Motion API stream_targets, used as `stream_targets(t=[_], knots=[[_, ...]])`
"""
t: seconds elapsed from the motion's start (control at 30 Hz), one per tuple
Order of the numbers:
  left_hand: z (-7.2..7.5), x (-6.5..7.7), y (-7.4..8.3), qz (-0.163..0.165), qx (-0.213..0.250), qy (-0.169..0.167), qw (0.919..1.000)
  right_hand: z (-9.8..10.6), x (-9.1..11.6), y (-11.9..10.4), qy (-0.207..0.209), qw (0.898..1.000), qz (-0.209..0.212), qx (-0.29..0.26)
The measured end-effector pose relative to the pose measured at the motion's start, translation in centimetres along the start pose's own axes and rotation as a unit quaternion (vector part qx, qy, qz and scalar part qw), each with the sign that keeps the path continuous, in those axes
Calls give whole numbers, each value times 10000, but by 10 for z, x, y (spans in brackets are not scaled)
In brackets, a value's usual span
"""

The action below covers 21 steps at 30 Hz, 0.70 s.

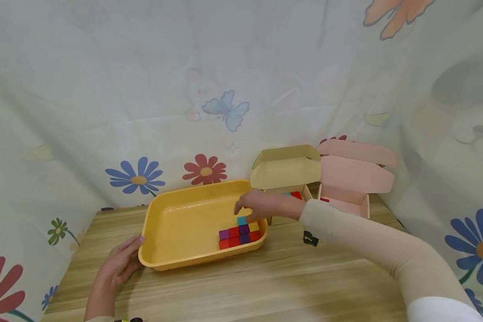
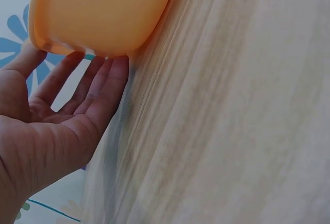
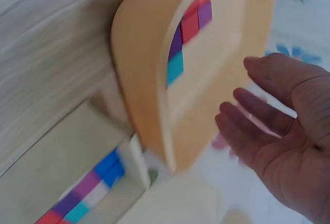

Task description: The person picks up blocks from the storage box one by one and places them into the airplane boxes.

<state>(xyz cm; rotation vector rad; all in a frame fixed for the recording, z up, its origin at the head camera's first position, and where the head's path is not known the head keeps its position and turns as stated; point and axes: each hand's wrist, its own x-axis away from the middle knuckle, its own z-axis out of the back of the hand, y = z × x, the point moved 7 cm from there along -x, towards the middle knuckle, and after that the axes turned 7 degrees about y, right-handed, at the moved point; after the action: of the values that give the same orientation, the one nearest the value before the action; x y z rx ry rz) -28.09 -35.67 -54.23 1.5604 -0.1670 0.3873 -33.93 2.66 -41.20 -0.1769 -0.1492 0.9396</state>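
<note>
A yellow tray (image 1: 185, 228) lies on the wooden table. Its right front corner holds several small cubes (image 1: 234, 231) packed in rows, coloured red, purple, dark purple and yellow, with a light blue cube (image 1: 242, 221) behind them. Over the tray's right side hovers my right hand (image 1: 261, 203), fingers loosely bent and holding nothing; the right wrist view shows its fingertips apart with a gap between thumb and fingers. My left hand (image 1: 122, 259) touches the tray's left end. In the left wrist view its extended fingers (image 2: 105, 87) meet the tray's edge.
Right of the tray stands an open beige cardboard box (image 1: 285, 172) with coloured cubes (image 3: 85, 188) inside. Beside it is an open pink box (image 1: 356, 172) with a red piece (image 1: 324, 200) visible. A small black object (image 1: 311, 238) lies before them. Patterned cloth (image 1: 153, 89) hangs behind.
</note>
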Motion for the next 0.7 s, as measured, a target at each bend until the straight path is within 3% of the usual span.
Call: stream_targets(t=[0.23, 0.47, 0.7], knots=[[-4, -2, -1, -37, 45, -120, 9999, -35, -43, -35, -719, 9902, 944, 742], [-3, -1, -5, -91, 166, 36, 9998, -60, -61, -46, -1181, 9750, 1178, 1468], [-7, 2, 3, -126, 28, 248, 9996, -63, -67, -46, -1505, 9625, 1283, 1855]])
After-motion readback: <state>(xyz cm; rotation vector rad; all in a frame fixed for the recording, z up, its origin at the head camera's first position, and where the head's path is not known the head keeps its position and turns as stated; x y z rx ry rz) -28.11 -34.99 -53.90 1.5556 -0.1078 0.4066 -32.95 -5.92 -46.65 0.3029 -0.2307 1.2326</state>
